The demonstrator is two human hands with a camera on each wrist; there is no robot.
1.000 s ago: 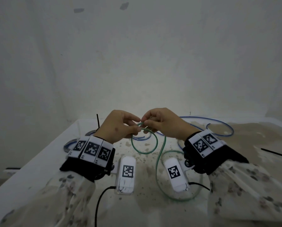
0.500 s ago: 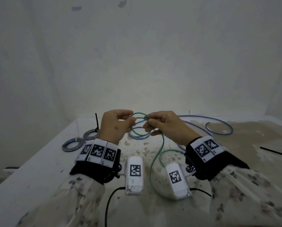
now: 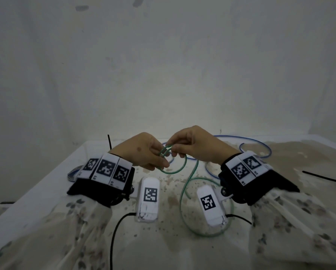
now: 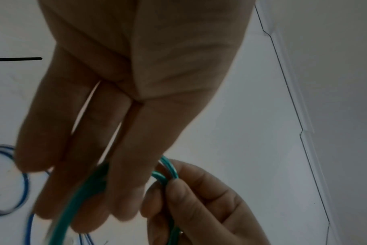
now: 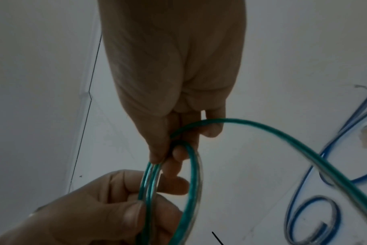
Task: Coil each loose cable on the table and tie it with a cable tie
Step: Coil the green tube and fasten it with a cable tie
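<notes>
While the left hand (image 3: 143, 151) and right hand (image 3: 194, 146) both pinch the green cable (image 3: 175, 168) loops above the bench (image 3: 46, 184), only the head view shows its slack trailing beneath; fingers (image 4: 124, 190) look blurred.

Both hands raised close together, left hand (image 3: 143, 151) and right hand (image 3: 194, 145) each pinching with curled fingers.

A bare makeshift workspace — stained white table (image 3: 280, 152) against a blank scuffed wall (image 3: 163, 65).

Stained white table (image 3: 46, 184), plain pale wall (image 3: 163, 65), floral sleeves (image 3: 299, 221), black wristbands with square-patterned tags (image 3: 106, 168)
</notes>
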